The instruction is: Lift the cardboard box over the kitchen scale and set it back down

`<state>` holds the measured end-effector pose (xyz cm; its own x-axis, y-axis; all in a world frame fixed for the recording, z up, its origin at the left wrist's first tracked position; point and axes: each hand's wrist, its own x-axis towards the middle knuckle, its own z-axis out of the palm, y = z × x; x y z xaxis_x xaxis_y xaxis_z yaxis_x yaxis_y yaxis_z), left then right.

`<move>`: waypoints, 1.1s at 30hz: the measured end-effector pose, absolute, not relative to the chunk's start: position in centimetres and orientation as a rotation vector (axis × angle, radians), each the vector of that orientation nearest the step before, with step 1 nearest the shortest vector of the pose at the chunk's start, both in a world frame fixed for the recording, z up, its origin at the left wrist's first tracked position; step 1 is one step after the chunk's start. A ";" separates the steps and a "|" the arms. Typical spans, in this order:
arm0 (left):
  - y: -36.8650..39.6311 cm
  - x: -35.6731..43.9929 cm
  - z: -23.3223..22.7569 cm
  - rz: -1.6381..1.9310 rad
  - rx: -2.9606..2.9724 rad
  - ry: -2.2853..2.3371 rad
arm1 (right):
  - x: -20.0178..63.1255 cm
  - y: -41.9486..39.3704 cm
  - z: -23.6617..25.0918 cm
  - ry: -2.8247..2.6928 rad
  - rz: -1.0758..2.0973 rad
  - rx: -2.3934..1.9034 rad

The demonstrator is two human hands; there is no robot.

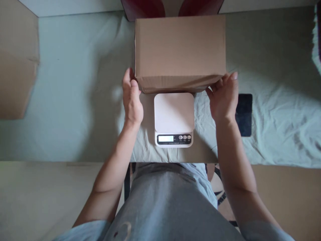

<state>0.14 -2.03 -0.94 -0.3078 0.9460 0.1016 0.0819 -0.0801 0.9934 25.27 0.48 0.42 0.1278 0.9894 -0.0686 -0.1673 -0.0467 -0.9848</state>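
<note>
Closed cardboard box [180, 50], contents not visible, sits on the cloth-covered tabletop [75, 100] just behind the white scale [174, 118]. Left hand [132, 100] and right hand [224, 97] grip its near corners, fingers loosely curled.

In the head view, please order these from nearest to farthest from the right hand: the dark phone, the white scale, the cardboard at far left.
From the right hand:
1. dark phone, just beside it on the right.
2. white scale, toward the middle.
3. cardboard, at the far left edge.

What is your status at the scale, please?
Left hand and right hand on cardboard box corners. Box beyond kitchen scale. Scale platform bare.
</note>
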 end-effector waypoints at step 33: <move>-7.4 0.7 5.0 1.532 1.180 1.368 | 25.6 -4.8 7.6 -0.948 1.249 -1.009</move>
<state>0.66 -7.38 5.02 -0.2900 0.9453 0.1492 0.0417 -0.1433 0.9888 25.57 -4.81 7.59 0.0876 0.9960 0.0190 -0.2860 0.0434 -0.9572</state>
